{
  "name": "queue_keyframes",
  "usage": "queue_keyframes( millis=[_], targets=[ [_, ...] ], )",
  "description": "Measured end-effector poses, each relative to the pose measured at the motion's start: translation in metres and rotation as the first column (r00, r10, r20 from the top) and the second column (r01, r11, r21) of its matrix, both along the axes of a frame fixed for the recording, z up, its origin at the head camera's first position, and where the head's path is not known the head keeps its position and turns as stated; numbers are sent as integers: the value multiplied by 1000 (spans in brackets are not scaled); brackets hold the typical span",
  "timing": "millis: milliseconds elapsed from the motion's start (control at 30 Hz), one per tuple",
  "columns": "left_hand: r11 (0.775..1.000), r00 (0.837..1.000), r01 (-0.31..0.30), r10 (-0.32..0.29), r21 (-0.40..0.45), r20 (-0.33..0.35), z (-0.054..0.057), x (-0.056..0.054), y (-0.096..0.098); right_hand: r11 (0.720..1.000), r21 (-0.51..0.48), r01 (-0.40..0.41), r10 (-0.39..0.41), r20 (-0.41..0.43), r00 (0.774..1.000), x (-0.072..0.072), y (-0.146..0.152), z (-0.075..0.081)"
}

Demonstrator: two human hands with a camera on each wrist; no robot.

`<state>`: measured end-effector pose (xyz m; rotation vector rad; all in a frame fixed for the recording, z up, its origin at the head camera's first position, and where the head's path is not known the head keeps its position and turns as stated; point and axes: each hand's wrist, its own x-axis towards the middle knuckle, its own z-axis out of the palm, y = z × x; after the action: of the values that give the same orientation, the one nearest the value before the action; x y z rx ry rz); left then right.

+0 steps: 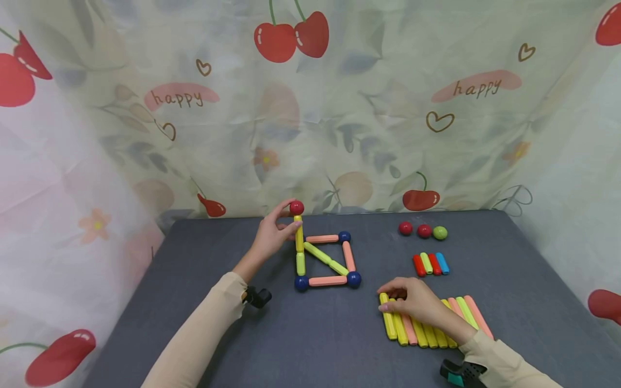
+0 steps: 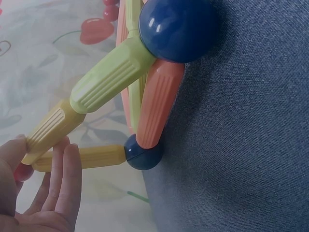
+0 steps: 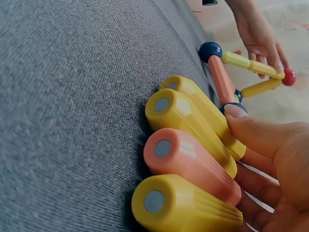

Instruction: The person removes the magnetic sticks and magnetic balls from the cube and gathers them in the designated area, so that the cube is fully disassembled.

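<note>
My left hand (image 1: pixel 270 235) pinches the top of a yellow magnetic rod (image 1: pixel 298 235), right below a red ball (image 1: pixel 297 207). A light-green rod (image 1: pixel 301 264) continues that slanting piece down to a dark-blue ball (image 1: pixel 302 283). In the left wrist view a second yellow rod (image 2: pixel 99 157) also meets the red ball. The base is a square of pink rods (image 1: pixel 328 281) and blue balls, crossed by a light-green diagonal (image 1: pixel 326 258). My right hand (image 1: pixel 412 299) pinches the far end of the leftmost yellow rod (image 1: pixel 388 319), which lies beside others in a row.
The row continues right with yellow, light-green and pink rods (image 1: pixel 477 317), partly under my right hand. Behind it lie short red, green and blue rods (image 1: pixel 442 263). Red balls (image 1: pixel 424 231) and a green ball (image 1: pixel 440 233) sit farther back. A printed curtain borders the grey table (image 1: pixel 310 345).
</note>
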<state>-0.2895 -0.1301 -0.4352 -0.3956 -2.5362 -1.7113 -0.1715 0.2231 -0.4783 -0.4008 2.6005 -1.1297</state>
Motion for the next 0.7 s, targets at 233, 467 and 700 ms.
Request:
queue_keyframes(
  millis=[233, 467, 700],
  targets=[
    [1000, 1000, -3, 3, 4, 1, -1, 0, -1, 999, 16, -33, 33, -14, 999, 1, 1, 1],
    [1000, 1000, -5, 5, -13, 10, -1, -1, -1, 998, 35, -46, 47, -24, 999, 2, 0, 0],
    [1000, 1000, -4, 4, -8, 13, -1, -2, -1, 998, 46, -50, 52, -33, 998, 1, 1, -1]
  ],
)
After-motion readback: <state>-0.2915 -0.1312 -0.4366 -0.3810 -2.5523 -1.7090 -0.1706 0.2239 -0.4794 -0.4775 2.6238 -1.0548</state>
